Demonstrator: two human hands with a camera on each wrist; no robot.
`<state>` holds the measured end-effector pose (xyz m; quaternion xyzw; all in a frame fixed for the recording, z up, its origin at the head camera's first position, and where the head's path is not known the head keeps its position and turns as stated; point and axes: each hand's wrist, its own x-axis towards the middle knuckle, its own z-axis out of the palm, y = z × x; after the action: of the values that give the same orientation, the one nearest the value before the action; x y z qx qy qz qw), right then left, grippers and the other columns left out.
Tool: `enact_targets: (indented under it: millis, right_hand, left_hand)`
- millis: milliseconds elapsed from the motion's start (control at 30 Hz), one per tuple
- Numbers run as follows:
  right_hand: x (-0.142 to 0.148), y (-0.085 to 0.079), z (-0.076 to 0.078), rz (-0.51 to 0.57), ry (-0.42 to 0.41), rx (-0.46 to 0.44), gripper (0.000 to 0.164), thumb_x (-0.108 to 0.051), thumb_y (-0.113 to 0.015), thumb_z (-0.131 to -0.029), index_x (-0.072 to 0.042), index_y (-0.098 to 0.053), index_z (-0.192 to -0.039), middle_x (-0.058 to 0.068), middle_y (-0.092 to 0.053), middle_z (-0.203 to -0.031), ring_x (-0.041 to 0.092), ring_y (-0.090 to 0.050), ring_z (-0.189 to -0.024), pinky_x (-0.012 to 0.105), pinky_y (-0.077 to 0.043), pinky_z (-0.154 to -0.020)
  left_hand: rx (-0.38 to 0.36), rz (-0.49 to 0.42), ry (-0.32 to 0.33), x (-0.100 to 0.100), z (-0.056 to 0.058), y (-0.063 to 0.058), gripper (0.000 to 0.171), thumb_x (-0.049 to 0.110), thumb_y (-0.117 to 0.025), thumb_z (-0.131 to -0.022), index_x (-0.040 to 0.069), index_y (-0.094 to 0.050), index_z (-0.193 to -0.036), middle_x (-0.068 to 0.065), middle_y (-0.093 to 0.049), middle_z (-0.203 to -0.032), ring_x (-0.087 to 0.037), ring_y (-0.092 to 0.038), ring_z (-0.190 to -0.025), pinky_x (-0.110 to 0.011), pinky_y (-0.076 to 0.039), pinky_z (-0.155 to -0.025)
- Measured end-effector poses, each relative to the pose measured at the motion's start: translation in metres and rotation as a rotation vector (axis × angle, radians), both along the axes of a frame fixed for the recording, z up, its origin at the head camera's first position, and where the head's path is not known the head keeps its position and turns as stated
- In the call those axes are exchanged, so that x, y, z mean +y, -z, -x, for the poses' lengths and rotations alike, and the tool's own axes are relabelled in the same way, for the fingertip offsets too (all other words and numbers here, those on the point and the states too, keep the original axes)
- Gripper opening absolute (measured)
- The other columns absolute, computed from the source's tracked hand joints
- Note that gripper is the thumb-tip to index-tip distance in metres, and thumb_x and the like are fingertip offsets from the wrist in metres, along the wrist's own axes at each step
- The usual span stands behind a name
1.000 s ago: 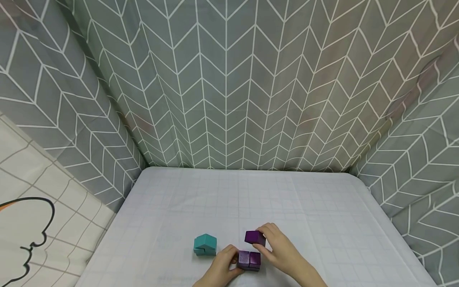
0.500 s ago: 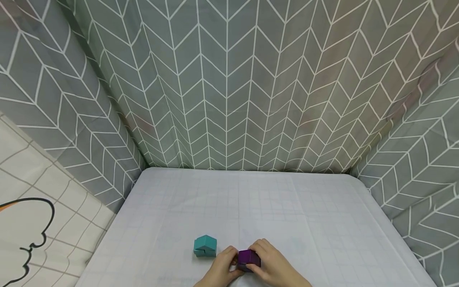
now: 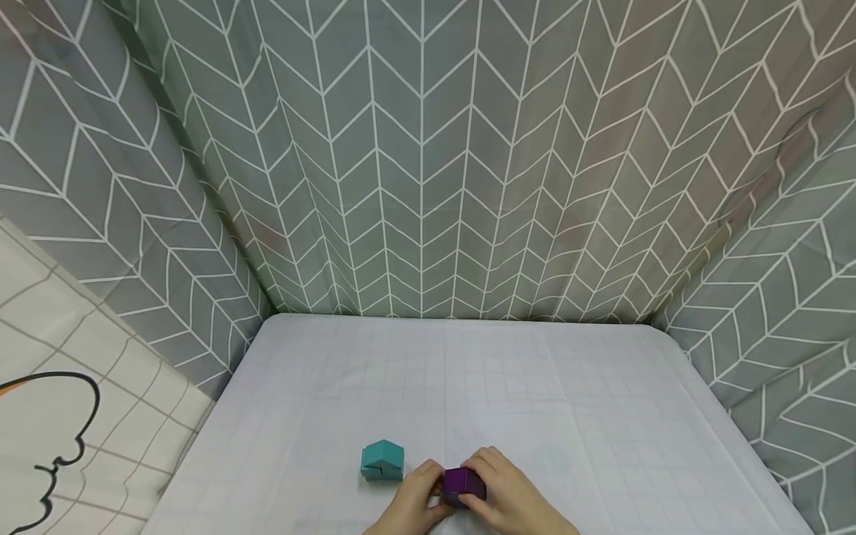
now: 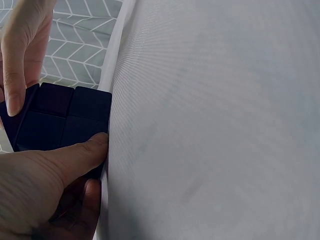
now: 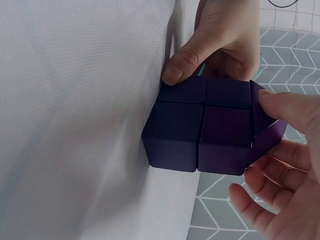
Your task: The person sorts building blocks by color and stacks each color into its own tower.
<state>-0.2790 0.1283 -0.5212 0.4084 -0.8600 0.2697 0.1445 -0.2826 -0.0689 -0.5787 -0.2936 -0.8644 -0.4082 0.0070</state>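
Observation:
Several dark purple cubes (image 5: 224, 125) are stacked in two layers on the table, near its front. A purple triangular prism (image 5: 268, 135) sits on top of them like a roof. My right hand (image 3: 504, 494) pinches this prism, thumb on the near side and fingers on the far one. Low on the stack's left, my left hand (image 3: 414, 499) holds the cubes, its thumb against the bottom layer in the left wrist view. To the left stands a small teal block house (image 3: 383, 461) with a peaked top, apart from both hands.
A white cloth covers the table (image 3: 428, 371). Grey curtains (image 3: 421, 186) with white chevron lines hang behind it and along the sides. A pale checked cloth (image 3: 67, 386) hangs at the left.
My right hand has brought the purple prism down and toward me, from in the air behind the cubes onto their top. The left hand has stayed at the cubes; the last half second shows little motion.

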Motion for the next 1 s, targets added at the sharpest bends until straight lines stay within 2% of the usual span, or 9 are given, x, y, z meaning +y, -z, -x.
enact_targets:
  millis: [300,600,733,867,1000]
  right_hand:
    - [0.0,0.0,0.003,-0.02,0.03,-0.012,0.035,-0.031,-0.065,-0.079,-0.007,-0.056,-0.102,-0.006,-0.052,-0.097,0.004,-0.048,-0.085,0.015,-0.046,-0.071]
    - [0.004,-0.002,0.009,-0.131,0.108,-0.08,0.068,-0.049,-0.066,-0.072,-0.004,-0.048,-0.12,-0.002,-0.052,-0.106,0.007,-0.045,-0.094,0.03,-0.045,-0.08]
    - [0.005,-0.01,0.012,-0.148,0.166,-0.1,0.071,-0.053,-0.062,-0.073,-0.006,-0.045,-0.124,-0.003,-0.051,-0.112,0.01,-0.045,-0.101,0.036,-0.044,-0.084]
    - [0.009,-0.02,0.018,-0.102,0.207,-0.022,0.066,-0.05,-0.063,-0.074,-0.007,-0.047,-0.123,-0.005,-0.051,-0.113,0.01,-0.044,-0.104,0.034,-0.044,-0.084]
    - [0.024,-0.03,0.029,-0.039,0.215,0.117,0.058,-0.041,-0.066,-0.075,-0.004,-0.052,-0.117,-0.001,-0.055,-0.109,0.012,-0.046,-0.102,0.032,-0.041,-0.086]
  left_hand:
    - [-0.014,-0.001,-0.01,0.0,0.004,0.0,0.027,0.023,-0.073,-0.073,0.015,-0.053,-0.089,0.015,-0.042,-0.081,0.003,-0.041,-0.07,-0.012,-0.041,-0.059]
    - [-0.06,0.026,-0.034,-0.001,0.014,0.001,0.03,0.016,-0.075,-0.07,0.013,-0.052,-0.09,0.012,-0.045,-0.085,0.002,-0.044,-0.074,-0.015,-0.044,-0.063]
    - [-0.086,0.043,-0.05,-0.004,0.017,0.0,0.033,0.017,-0.075,-0.07,0.011,-0.051,-0.093,0.01,-0.043,-0.087,0.0,-0.044,-0.076,-0.016,-0.044,-0.064]
    - [-0.128,0.137,-0.106,-0.012,0.012,-0.007,0.041,0.02,-0.075,-0.069,0.006,-0.051,-0.099,0.006,-0.043,-0.091,-0.004,-0.045,-0.078,-0.022,-0.045,-0.067]
    - [-0.167,0.249,-0.142,-0.024,-0.002,-0.028,0.046,0.023,-0.075,-0.069,0.003,-0.051,-0.103,0.0,-0.044,-0.093,-0.009,-0.048,-0.08,-0.027,-0.047,-0.069]
